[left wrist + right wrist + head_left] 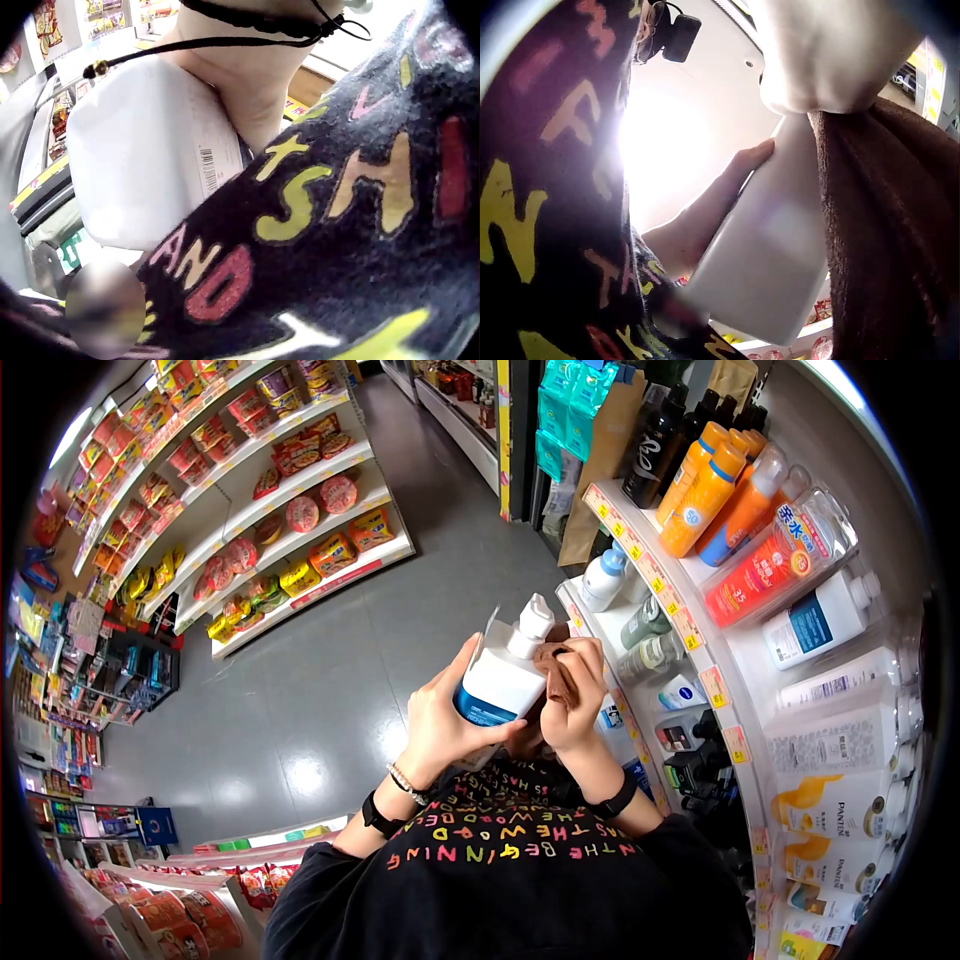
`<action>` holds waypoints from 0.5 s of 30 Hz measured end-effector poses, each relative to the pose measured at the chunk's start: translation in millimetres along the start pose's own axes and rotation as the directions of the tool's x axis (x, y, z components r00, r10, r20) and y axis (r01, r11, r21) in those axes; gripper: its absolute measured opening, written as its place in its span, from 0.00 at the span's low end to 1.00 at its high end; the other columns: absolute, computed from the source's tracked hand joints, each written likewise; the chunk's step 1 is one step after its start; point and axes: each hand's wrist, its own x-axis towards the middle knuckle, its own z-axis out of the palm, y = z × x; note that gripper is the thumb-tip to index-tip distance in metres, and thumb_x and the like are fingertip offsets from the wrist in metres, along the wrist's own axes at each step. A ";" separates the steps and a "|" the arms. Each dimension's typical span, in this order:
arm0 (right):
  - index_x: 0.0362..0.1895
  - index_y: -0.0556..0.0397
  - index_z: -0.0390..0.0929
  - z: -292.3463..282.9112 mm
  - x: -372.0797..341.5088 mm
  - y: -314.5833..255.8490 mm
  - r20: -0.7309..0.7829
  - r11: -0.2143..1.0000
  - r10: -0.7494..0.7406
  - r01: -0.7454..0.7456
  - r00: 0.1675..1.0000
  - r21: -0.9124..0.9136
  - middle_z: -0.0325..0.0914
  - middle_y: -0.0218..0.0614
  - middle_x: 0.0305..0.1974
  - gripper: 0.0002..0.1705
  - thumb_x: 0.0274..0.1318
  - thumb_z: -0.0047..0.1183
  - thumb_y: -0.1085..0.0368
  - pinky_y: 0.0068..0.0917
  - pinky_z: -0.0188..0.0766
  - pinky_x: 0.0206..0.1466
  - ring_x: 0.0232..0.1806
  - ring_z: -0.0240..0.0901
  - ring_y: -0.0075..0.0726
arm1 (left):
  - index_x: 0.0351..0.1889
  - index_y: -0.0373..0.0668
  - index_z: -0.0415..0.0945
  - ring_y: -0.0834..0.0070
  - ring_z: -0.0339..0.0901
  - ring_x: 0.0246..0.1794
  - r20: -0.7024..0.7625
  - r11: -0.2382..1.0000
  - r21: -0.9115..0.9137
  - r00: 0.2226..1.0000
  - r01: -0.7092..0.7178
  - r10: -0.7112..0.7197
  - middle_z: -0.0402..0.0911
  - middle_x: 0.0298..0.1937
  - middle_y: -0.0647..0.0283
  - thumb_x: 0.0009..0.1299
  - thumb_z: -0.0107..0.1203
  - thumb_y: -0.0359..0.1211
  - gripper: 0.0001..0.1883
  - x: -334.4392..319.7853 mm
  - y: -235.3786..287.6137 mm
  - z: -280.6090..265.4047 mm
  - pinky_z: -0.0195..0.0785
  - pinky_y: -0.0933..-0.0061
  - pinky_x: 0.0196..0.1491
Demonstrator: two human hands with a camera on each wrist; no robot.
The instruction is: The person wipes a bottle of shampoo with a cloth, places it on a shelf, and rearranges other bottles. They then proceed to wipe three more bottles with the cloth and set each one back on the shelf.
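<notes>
In the head view a white pump bottle (503,672) with a blue label is held up in front of the chest, its pump head (536,618) pointing away from the body. My left hand (438,710) grips it from the left side, thumb across the front. A brown cloth (555,672) is bunched in my right hand (580,695), right at the bottle's shoulder. The right wrist view shows the cloth (885,210) hanging down beside the smooth white side of the bottle (769,240). In the left wrist view the bottle (127,150) shows its base and a barcode along one side.
Close on the right, a shelf (700,650) bears sunscreen bottles (700,490), a white and blue pump bottle (815,625) and several shampoo bottles (830,805). Across the grey floor (300,710) stands a curved shelf of instant noodles (300,515). Another snack rack (180,910) is at lower left.
</notes>
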 end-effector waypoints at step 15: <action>0.48 0.50 0.70 -19.0 15.1 18.9 0.408 -0.191 0.760 -0.426 0.505 0.884 0.72 0.35 0.47 0.20 0.65 0.36 0.50 0.36 0.67 0.55 0.49 0.70 0.36 | 0.48 0.31 0.71 0.76 0.76 0.39 0.217 0.749 -0.555 0.932 0.362 -0.289 0.79 0.40 0.59 0.50 0.69 0.38 0.31 -8.0 -33.7 -2.7 0.70 0.74 0.45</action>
